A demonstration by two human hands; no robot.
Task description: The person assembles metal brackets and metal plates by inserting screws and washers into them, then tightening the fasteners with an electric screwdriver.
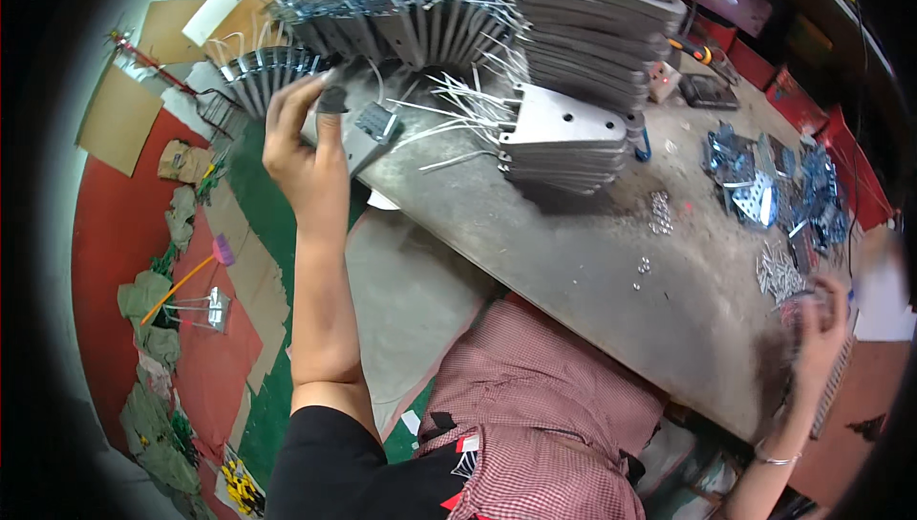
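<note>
My left hand (308,143), a black cover on its thumb, is raised at the table's left end. Its fingers curl around one end of a grey metal plate (363,146) that carries a small perforated bracket (375,123); the contact is partly hidden behind the thumb. At the far right, my right hand (823,324) is smeared by motion beside a heap of screws (781,274), its fingers not clear. Between the hands rises a tall stack of grey plates (597,38), with a shorter stack of drilled plates (564,128) in front, white wires sticking out leftward.
Rows of wired plates (420,33) stand at the back. Blue-filmed metal pieces (755,186) lie at the right, and small rings or nuts (660,212) dot the worktable (573,262). A screwdriver (693,48) lies behind. Cardboard and a purple-headed brush (223,250) are on the floor left.
</note>
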